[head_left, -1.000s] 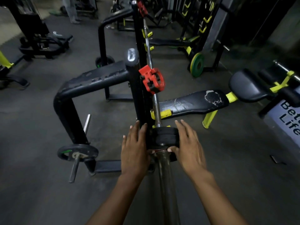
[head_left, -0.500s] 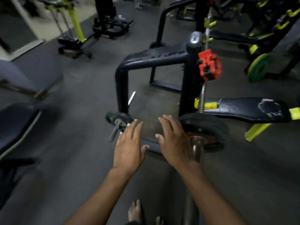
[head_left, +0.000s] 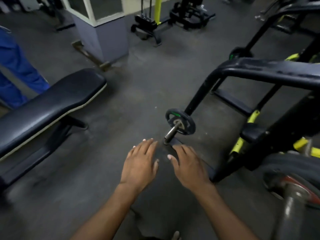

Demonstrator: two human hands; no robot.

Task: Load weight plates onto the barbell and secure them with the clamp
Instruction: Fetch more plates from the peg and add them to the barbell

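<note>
Left hand (head_left: 138, 164), right hand (head_left: 188, 164) empty, fingers spread — loaded plate (head_left: 292, 172) blurred, cut off.

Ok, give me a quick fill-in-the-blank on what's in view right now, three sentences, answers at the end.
1. Both hands, the left hand and the right hand, are open and hold ____.
2. The small plate sits on a storage peg of the ____ rack.
3. The padded bench lies to the person's ____.

Missing words: nothing; black; left

Two hands (head_left: 140, 163) (head_left: 188, 165); two weight plates (head_left: 181, 121) (head_left: 292, 172); one bench (head_left: 52, 103)
</note>
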